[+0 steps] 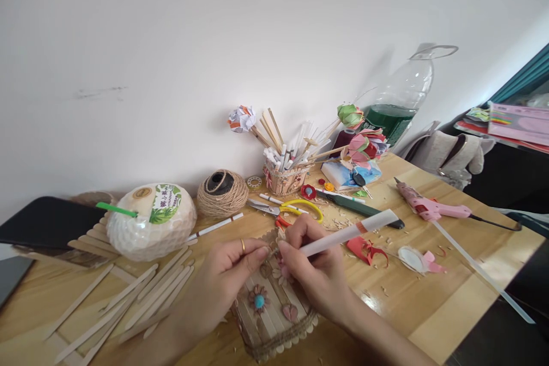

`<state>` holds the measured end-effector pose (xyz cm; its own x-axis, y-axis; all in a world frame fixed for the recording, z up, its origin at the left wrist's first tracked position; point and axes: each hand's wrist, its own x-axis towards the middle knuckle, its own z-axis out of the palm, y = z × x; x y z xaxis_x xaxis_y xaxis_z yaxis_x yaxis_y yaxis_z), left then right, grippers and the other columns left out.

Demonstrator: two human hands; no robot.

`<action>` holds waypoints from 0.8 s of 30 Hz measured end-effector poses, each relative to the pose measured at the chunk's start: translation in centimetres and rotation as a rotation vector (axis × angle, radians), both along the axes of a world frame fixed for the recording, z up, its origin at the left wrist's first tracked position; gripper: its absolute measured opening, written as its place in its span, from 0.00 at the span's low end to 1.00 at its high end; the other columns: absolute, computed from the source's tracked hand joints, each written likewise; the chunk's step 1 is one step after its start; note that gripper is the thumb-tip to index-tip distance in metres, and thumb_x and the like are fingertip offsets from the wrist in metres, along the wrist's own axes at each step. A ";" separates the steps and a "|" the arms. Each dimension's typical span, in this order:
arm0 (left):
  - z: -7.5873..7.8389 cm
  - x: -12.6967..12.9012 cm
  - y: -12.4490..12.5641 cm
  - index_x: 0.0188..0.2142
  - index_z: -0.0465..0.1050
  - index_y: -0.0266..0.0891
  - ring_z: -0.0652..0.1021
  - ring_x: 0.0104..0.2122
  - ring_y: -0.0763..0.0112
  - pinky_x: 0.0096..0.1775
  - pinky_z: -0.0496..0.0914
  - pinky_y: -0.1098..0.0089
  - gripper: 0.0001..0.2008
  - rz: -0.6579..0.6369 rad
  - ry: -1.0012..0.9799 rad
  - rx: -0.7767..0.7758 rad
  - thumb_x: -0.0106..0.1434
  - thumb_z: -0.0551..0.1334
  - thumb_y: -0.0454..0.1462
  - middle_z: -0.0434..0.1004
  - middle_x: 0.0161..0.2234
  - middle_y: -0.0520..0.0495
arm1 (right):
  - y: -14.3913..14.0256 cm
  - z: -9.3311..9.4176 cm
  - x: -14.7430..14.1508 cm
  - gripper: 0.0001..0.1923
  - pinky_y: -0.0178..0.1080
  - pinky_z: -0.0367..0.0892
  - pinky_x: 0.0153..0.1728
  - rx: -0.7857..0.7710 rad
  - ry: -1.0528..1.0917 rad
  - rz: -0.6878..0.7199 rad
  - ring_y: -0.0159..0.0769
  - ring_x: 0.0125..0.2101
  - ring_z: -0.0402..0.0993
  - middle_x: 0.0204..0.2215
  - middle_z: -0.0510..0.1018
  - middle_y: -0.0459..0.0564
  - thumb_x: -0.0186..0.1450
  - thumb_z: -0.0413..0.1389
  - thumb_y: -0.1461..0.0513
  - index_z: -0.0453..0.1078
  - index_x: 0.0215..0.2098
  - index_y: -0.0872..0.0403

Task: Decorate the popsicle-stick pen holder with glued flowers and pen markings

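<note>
Right hand [315, 266] pinches a white pen [349, 232]; left hand [227, 274] fingertips steady the flower-decorated stick plaque [270, 311]

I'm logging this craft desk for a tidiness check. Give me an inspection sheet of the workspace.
Surface: wooden table, strewn with wood shavings.
Job's things: stick-built piece with glued flowers; white pen-like tool.
Clutter: loose craft sticks, wrapped coconut, twine ball, scissors, stick holder, water bottle.
Grippers: left hand steadies the piece; right hand holds the tool.
Cables: glue gun cord trails right.
Surroundings: white wall.
</note>
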<state>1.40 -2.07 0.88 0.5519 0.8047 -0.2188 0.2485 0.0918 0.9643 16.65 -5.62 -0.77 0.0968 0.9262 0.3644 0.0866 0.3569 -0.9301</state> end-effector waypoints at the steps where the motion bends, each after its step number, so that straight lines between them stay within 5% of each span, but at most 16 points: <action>1: 0.0 0.0 0.0 0.34 0.78 0.40 0.69 0.27 0.73 0.28 0.61 0.75 0.15 -0.003 -0.003 -0.004 0.62 0.56 0.46 0.75 0.27 0.53 | 0.0 -0.1 0.0 0.12 0.30 0.51 0.15 -0.020 0.020 0.001 0.26 0.15 0.57 0.16 0.61 0.39 0.61 0.52 0.63 0.54 0.22 0.51; 11: -0.1 0.1 0.1 0.36 0.78 0.41 0.69 0.27 0.74 0.28 0.61 0.76 0.15 -0.002 -0.007 0.004 0.61 0.57 0.46 0.75 0.27 0.53 | 0.4 -0.1 0.3 0.12 0.31 0.50 0.18 0.140 -0.031 0.032 0.27 0.17 0.53 0.16 0.58 0.39 0.54 0.52 0.68 0.52 0.20 0.52; 24: -0.2 0.2 0.1 0.35 0.78 0.41 0.70 0.27 0.74 0.28 0.61 0.76 0.14 0.016 -0.012 -0.001 0.61 0.57 0.45 0.75 0.27 0.53 | 0.6 -0.2 -0.1 0.17 0.31 0.50 0.17 0.131 -0.042 -0.002 0.26 0.15 0.52 0.13 0.59 0.38 0.62 0.52 0.65 0.51 0.19 0.52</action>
